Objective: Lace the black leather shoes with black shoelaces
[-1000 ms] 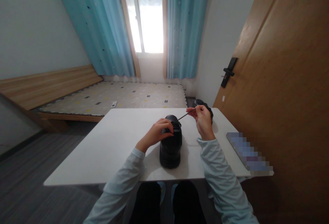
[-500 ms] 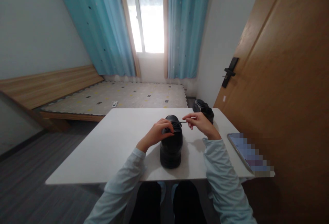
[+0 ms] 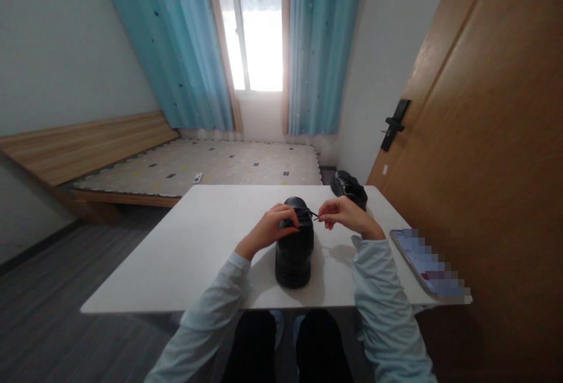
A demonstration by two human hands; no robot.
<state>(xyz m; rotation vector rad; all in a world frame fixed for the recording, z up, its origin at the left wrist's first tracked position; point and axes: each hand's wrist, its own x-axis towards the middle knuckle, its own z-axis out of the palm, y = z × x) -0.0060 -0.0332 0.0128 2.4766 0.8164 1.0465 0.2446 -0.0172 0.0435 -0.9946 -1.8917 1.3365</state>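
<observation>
A black lace-up shoe (image 3: pixel 294 257) stands on the white table (image 3: pixel 189 254), heel toward me and toe pointing away. My left hand (image 3: pixel 267 227) rests on its left side, thumb and fingers closed round the laced part; what lies under the fingertips is hidden. From the right, my right hand (image 3: pixel 347 217) pinches the end of a black shoelace (image 3: pixel 314 215), which stretches a short way out from the shoe. A second black shoe (image 3: pixel 349 186) sits beyond my right hand at the table's far right corner, partly covered by that hand.
A tablet-like device (image 3: pixel 411 263) with a blurred screen lies along the table's right edge. Close by on the right is a wooden door (image 3: pixel 475 136) with a black handle. Behind the table stands a bed (image 3: pixel 237 163) with a small white object (image 3: pixel 197 178) on it.
My right hand has shifted slightly to the right and down, and its fingers have drawn closer together on the lace. The left hand stays in place on the shoe.
</observation>
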